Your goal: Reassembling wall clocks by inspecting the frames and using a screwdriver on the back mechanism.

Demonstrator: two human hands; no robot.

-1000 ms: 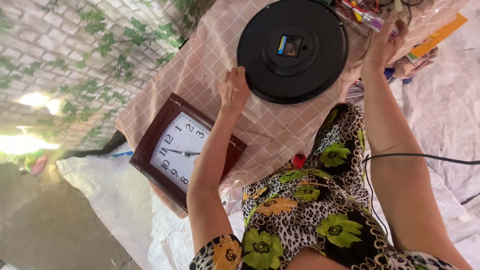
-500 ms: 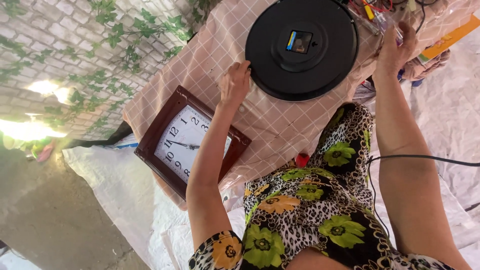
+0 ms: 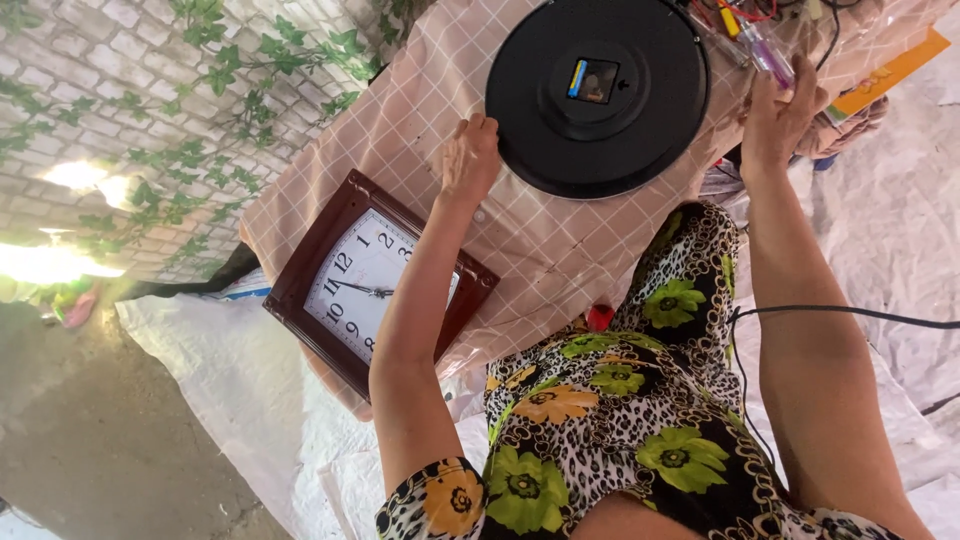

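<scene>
My left hand (image 3: 470,160) rests loosely curled against the near-left rim of the round black clock (image 3: 597,95) lying face-down on the checked cloth (image 3: 545,250), my right hand (image 3: 778,110) pinches a clear pen-like tool (image 3: 765,52) at its right, and I judge the clock light, rigid, fragile-fronted, best gripped by its rim.

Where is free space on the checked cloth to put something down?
Bare checked cloth lies above the square clock, left of the left hand. Another patch lies between the round black clock and the person's lap. The top right, by the right hand, is crowded with tools.
</scene>
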